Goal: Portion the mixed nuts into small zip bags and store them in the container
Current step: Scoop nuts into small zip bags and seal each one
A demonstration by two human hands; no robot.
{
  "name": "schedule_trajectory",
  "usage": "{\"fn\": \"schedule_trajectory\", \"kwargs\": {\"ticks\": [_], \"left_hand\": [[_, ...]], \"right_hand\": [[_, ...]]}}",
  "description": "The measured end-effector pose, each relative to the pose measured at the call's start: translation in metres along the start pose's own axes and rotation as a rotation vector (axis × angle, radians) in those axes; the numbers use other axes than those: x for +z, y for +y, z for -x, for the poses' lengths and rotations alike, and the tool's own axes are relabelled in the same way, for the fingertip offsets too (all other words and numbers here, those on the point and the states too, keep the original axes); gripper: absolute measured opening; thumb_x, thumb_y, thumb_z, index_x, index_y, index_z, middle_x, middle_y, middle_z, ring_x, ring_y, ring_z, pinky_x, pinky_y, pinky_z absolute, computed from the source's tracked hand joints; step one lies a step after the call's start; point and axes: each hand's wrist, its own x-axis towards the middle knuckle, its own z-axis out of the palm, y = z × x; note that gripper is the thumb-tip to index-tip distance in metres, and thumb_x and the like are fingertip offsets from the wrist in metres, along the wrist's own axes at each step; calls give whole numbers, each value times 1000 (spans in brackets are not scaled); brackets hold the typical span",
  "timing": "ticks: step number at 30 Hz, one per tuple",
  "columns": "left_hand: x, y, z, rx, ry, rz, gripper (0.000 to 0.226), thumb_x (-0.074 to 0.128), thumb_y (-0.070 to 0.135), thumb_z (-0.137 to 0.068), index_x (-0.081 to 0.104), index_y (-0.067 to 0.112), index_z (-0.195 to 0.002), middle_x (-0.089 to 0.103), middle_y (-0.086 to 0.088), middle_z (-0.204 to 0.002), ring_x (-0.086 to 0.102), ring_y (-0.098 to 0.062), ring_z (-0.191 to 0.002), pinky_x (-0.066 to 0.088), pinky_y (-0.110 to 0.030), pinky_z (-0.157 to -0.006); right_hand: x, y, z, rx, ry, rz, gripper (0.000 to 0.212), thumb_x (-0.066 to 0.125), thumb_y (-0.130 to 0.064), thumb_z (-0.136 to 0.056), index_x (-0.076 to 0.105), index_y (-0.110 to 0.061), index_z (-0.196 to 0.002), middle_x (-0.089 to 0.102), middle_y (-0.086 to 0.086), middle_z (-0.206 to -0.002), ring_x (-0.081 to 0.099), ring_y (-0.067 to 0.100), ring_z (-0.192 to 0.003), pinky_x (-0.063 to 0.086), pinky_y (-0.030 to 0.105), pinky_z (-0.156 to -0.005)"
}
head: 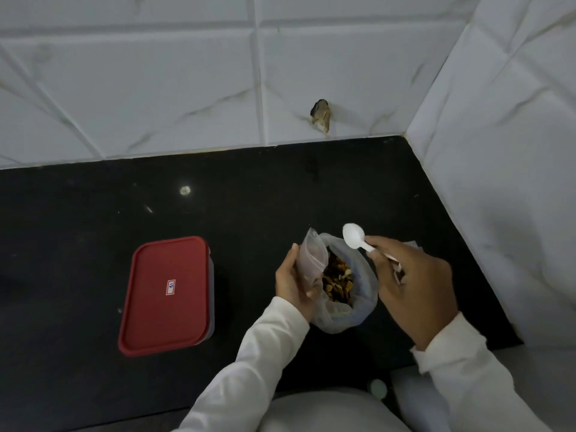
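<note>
A clear plastic bag point(358, 310) of mixed nuts point(338, 282) stands open on the black counter point(249, 213). My left hand point(293, 282) grips a small clear zip bag point(313, 257) upright against the left side of the nut bag. My right hand point(411, 288) pinches the handle of a white plastic spoon point(353, 236), whose bowl is above the nut bag's far rim and looks empty. Something pale, perhaps more bags, is tucked under the right hand's fingers. The container with a red lid point(165, 294) sits shut to the left.
White tiled walls point(280, 73) close off the back and the right point(498, 182), forming a corner. A chipped hole point(321, 118) marks the back wall. Bare counter lies between the container and the nut bag and behind both.
</note>
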Motion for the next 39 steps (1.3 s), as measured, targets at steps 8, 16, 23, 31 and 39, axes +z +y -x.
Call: {"fn": "schedule_trajectory", "kwargs": {"ticks": [8,16,23,31,39], "left_hand": [[-18,-5,-5,92,10,-18,26,52,35,-97,64,14,-90,57,-5,-65,51,-12,-43,31,-18,-30],[-25,-13,-14,119,-14,46,35,50,32,-97,69,12,-75,55,-5,-69,46,-11,-40,27,-17,-28],[-29,-23,-26,120,18,5,22,59,35,-91,59,14,-84,48,-5,-66,40,-13,-39,28,-19,-29],[-28,-25,-32,148,50,29,21,57,36,-92,60,15,-87,50,-2,-68,43,-12,-41,27,-18,-29],[-33,-29,-36,118,47,14,25,57,37,-91,60,13,-82,48,-3,-65,42,-12,-40,26,-19,-29]], "right_hand": [[52,60,26,205,-278,88,27,58,2,-86,74,-8,-105,72,13,-87,67,33,-81,51,39,-73],[77,66,19,-29,-201,197,15,62,-9,-62,76,-9,-66,62,6,-52,59,21,-44,50,23,-41],[93,77,19,-161,-443,327,41,90,-2,-41,75,-8,-78,64,4,-67,63,23,-59,52,28,-44],[92,83,22,-55,-481,288,35,91,-8,-41,76,-15,-72,59,-1,-59,58,16,-50,43,19,-42],[104,73,19,-113,-351,210,35,89,0,-47,75,-9,-78,62,3,-64,62,20,-56,48,19,-51]]}}
